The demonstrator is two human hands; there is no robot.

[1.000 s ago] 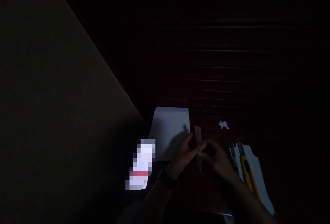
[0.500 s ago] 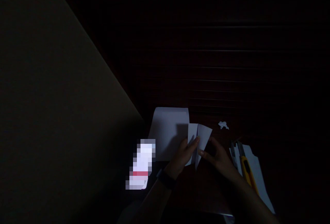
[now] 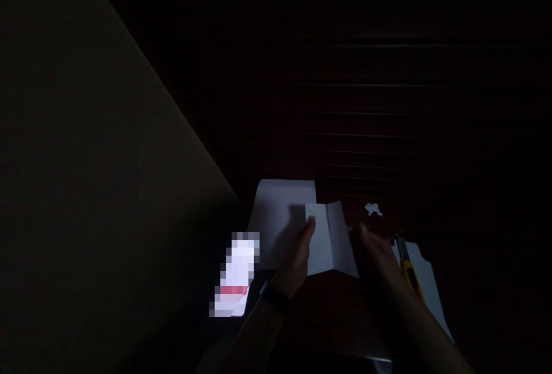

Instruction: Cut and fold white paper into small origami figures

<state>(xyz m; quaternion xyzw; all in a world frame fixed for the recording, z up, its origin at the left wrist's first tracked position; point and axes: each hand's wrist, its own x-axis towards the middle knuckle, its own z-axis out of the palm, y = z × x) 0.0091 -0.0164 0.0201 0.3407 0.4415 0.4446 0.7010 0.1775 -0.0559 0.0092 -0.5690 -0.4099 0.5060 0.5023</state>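
Observation:
A white sheet of paper (image 3: 319,245) with an upright crease stands between my hands, its right panel angled away from the left one. My left hand (image 3: 297,259) grips its left side, the thumb lying on the front face and the other fingers behind. Close to the right edge of the paper is my right hand (image 3: 371,245), dark and smeared; whether it touches the sheet I cannot tell. A dark band circles my left wrist.
Behind my left hand lies white paper (image 3: 276,219). A lit phone screen (image 3: 237,276), pixelated, is at the left. On the right, a yellow box cutter (image 3: 411,273) rests on more paper (image 3: 433,290). A small folded paper piece (image 3: 373,209) lies farther back on the dark wooden surface.
The creased paper has opened out and turned, showing a flatter left panel. My left thumb has shifted to its left edge. My right hand has moved off the front face toward the right.

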